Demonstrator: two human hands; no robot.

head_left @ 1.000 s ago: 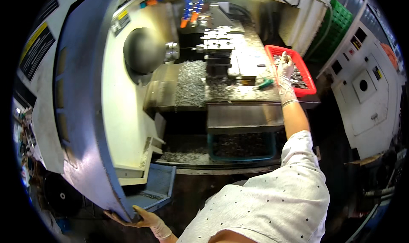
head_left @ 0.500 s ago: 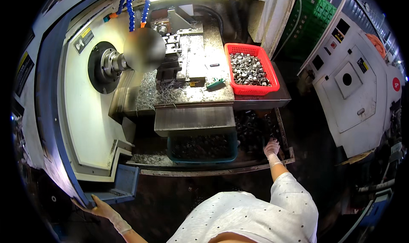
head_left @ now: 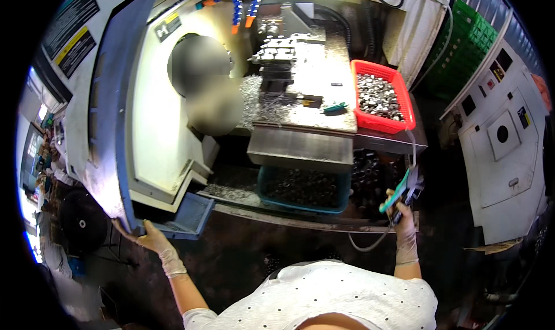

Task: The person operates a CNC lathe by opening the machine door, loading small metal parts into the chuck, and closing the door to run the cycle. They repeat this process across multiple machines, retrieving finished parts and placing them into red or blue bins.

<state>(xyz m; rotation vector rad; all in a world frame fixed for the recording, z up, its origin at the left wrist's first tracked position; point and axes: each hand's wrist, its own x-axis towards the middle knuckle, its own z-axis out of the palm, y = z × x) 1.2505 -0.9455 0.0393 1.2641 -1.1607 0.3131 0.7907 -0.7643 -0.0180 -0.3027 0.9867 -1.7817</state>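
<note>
Low on the left, my left hand [head_left: 149, 238] grips the lower edge of the machine's blue sliding door [head_left: 110, 122], with thumb and fingers on either side of it. On the right, my gloved right hand [head_left: 404, 221] is closed around what looks like an air gun [head_left: 399, 194], green and dark, with a grey hose [head_left: 370, 248] looping below it. The hand is above the dark metal pieces in the open tray under the machine. Motion smears the gun's front end. Both hands wear thin, whitish gloves.
A red basket [head_left: 384, 123] of small metal parts stands right of the lathe's bed [head_left: 300, 148]. Beneath the bed is a teal bin [head_left: 303, 206] of dark pieces. A green-handled tool [head_left: 335, 107] lies on the bed. Blurred discs hide the chuck area. Another white machine [head_left: 500, 162] stands right.
My right hand has come up from the dark pieces with the air gun and hose in it. My left hand stays on the door. The whole view has shifted, moving the machine rightward in the picture.
</note>
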